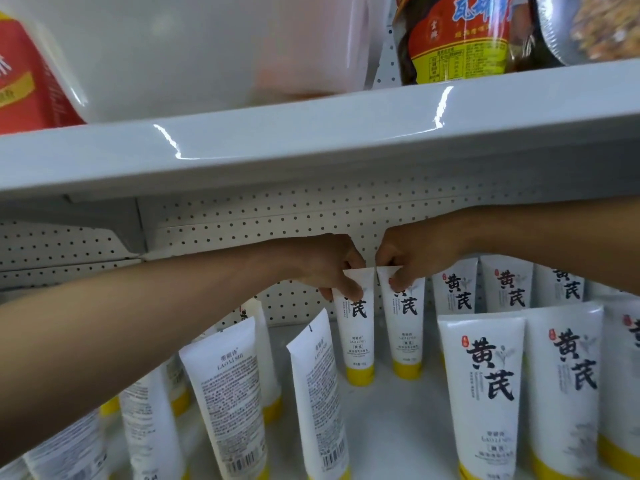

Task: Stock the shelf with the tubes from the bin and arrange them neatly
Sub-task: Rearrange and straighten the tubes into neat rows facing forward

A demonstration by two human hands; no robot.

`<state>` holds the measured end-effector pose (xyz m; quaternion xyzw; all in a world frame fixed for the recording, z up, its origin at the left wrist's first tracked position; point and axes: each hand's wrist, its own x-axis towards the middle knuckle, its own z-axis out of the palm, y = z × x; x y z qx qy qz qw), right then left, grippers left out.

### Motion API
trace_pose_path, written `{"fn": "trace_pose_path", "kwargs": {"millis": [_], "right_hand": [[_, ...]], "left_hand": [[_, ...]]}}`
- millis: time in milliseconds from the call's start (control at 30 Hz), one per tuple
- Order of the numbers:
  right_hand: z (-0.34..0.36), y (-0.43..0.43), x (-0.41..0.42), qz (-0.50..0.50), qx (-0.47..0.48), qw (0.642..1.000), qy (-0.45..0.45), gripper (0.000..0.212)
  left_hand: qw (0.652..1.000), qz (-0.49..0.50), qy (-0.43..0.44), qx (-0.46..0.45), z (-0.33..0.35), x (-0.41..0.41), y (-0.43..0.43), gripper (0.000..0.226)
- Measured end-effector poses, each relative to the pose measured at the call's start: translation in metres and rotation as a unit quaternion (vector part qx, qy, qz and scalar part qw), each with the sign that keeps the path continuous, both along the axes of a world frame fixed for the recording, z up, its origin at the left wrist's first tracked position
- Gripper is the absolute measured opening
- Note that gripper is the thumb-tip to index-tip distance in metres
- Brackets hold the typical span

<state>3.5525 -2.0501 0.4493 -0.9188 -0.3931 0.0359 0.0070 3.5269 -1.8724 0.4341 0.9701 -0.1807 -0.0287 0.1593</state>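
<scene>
Far back on the shelf (381, 410), the grip of the left hand (329, 268) pinches the left tube (355, 330), and that of the right hand (412, 258) the right tube (406, 327), both at their stiff crimped tops. The tubes look light and squashy, and likely to tip.

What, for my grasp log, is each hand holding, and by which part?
Left hand pinches the crimped top edge of one yellow-capped tube; right hand pinches the same edge of the neighbouring tube. Both tubes stand cap-down.
</scene>
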Motion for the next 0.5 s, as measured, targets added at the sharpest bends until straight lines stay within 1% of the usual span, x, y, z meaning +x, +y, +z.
{"fn": "trace_pose_path", "kwargs": {"millis": [200, 267, 333, 400, 500], "right_hand": [[-0.0014, -0.0017, -0.0028, 0.006, 0.007, 1.0, 0.011, 0.002], [-0.0013, -0.0015, -0.0033, 0.005, 0.008, 1.0, 0.012, 0.004], [-0.0011, -0.0015, -0.0037, 0.003, 0.007, 1.0, 0.015, 0.002], [-0.001, -0.002, -0.0048, 0.001, 0.006, 1.0, 0.02, 0.007], [-0.0006, -0.0027, -0.007, -0.005, 0.002, 1.0, 0.013, 0.006]], "left_hand": [[1.0, 0.002, -0.004, -0.017, -0.0042, 0.0008, 0.0009, 0.022], [1.0, 0.003, -0.003, -0.018, -0.0042, 0.0008, 0.0003, 0.024], [1.0, 0.005, 0.0, -0.01, -0.0036, 0.0009, -0.0004, 0.021], [1.0, 0.009, 0.007, -0.001, -0.0021, -0.001, -0.0013, 0.018], [1.0, 0.009, 0.005, 0.023, 0.0018, -0.0047, -0.0033, 0.026]]}}
